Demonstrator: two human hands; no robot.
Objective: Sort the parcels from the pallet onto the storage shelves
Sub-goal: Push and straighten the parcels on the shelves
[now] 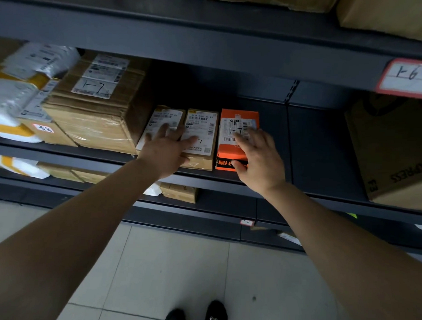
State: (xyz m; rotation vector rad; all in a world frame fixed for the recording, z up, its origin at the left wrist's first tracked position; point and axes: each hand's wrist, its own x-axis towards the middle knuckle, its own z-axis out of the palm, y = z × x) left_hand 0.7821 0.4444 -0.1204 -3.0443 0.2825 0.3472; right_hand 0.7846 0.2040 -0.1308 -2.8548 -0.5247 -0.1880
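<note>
Touching orange parcel (227,152), shelf (314,145) open rightward

A parcel storeroom is shown: dark metal shelving (162,34) is stacked with cardboard boxes (96,111) and poly mailers (11,102), all shipping-labelled; bays are marked by handwritten red-bordered tags (408,77), and a tiled floor (176,267) is seen below.

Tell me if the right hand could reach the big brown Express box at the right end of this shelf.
Probably yes. The right hand rests on the orange box, and only bare shelf lies between it and the Express box; nothing blocks a sideways move.
</note>
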